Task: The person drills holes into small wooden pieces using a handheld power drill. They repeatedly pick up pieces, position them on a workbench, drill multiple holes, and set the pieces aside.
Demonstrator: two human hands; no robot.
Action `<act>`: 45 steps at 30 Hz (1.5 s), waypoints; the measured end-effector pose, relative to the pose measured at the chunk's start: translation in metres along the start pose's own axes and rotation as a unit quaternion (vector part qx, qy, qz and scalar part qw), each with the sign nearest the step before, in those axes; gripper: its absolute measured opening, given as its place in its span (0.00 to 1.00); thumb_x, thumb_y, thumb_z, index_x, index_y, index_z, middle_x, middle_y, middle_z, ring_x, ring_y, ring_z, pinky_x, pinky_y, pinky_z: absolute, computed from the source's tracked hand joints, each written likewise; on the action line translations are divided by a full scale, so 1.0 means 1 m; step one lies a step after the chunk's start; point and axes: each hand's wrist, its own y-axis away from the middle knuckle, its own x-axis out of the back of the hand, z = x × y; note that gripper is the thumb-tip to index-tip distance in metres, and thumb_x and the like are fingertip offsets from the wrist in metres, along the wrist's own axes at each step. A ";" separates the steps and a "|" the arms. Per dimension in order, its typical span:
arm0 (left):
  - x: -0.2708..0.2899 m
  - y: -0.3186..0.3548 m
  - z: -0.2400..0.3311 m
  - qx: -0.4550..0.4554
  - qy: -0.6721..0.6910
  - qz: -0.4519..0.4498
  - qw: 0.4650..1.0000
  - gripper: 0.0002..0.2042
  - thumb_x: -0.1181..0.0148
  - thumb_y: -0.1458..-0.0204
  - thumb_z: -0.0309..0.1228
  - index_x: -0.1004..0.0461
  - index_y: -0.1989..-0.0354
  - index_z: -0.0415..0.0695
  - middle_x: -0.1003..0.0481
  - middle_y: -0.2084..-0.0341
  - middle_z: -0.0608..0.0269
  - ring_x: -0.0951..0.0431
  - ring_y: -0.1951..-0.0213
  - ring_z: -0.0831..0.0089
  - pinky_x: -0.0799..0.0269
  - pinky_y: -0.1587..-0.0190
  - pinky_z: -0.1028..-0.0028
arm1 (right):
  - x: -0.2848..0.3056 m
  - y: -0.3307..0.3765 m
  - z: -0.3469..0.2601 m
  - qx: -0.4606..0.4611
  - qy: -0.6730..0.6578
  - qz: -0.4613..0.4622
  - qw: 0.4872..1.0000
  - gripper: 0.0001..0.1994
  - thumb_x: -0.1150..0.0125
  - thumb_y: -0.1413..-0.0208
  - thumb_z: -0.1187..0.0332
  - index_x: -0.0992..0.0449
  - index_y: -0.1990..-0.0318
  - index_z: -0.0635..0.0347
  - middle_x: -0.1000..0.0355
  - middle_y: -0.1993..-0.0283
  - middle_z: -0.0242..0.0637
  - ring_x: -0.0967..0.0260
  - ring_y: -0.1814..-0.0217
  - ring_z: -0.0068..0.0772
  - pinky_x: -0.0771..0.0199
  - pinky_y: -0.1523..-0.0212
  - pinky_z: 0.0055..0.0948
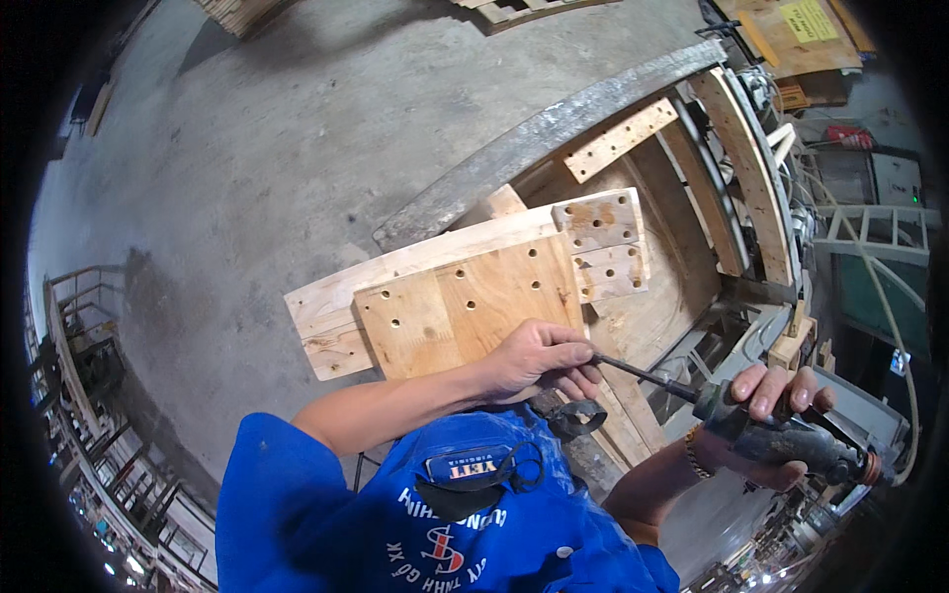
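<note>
My right hand [776,420] is wrapped around the dark body of a pneumatic screwdriver [746,425], fed by a hose. A long, thin driver bit [638,373] runs from the tool toward my left hand [554,358]. Thumb and fingers of that hand are closed at the tip of the bit; whether a screw is there too is hidden. Just beyond my left hand lies a wooden panel [465,311] with several drilled holes. It rests on longer pale boards [331,336]. Two small drilled blocks [598,219] sit beside it.
A long grey metal-topped beam [554,128] curves along the far side of the bench. Thick drilled wooden rails [746,178] stand at the right. A pale hose [905,395] hangs behind the tool. Wood stacks [237,12] lie on the concrete floor at the far left.
</note>
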 end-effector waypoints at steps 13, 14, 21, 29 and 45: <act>-0.021 -0.016 0.009 -0.081 -0.506 0.134 0.848 0.09 0.45 0.48 0.33 0.26 0.70 0.38 0.28 0.82 0.65 0.29 0.79 0.79 0.34 0.75 0.79 | -0.001 -0.038 0.027 0.010 0.116 -0.091 0.989 0.36 0.43 0.58 0.49 0.45 0.45 0.62 0.40 0.57 0.45 0.33 0.66 0.40 0.29 0.65 0.41; -0.027 -0.015 0.023 -0.136 -0.551 0.145 0.811 0.08 0.45 0.51 0.31 0.25 0.71 0.38 0.27 0.77 0.58 0.27 0.73 0.70 0.31 0.69 0.72 | -0.002 -0.039 0.031 0.004 0.121 -0.074 0.990 0.36 0.38 0.58 0.52 0.44 0.44 0.61 0.38 0.58 0.45 0.31 0.65 0.42 0.27 0.65 0.41; -0.003 -0.041 0.102 -0.315 -0.686 0.245 0.609 0.09 0.43 0.54 0.28 0.24 0.65 0.40 0.26 0.67 0.56 0.26 0.68 0.66 0.31 0.64 0.70 | -0.023 -0.060 0.053 0.018 0.112 -0.064 0.991 0.35 0.34 0.60 0.59 0.41 0.45 0.63 0.35 0.61 0.48 0.28 0.65 0.47 0.22 0.65 0.41; 0.020 -0.073 0.118 -0.234 -0.776 0.186 0.555 0.12 0.45 0.52 0.35 0.24 0.60 0.45 0.26 0.68 0.59 0.25 0.64 0.60 0.30 0.62 0.65 | -0.044 -0.057 0.070 -0.057 0.187 -0.046 0.980 0.34 0.31 0.59 0.58 0.42 0.46 0.56 0.36 0.60 0.42 0.31 0.59 0.41 0.27 0.57 0.37; 0.016 -0.073 0.107 -0.220 -0.784 0.208 0.542 0.13 0.45 0.52 0.37 0.24 0.60 0.47 0.27 0.68 0.63 0.25 0.67 0.60 0.30 0.66 0.64 | -0.024 -0.051 0.090 -0.051 0.179 -0.039 0.982 0.32 0.31 0.60 0.56 0.41 0.50 0.57 0.37 0.61 0.41 0.30 0.63 0.40 0.26 0.61 0.35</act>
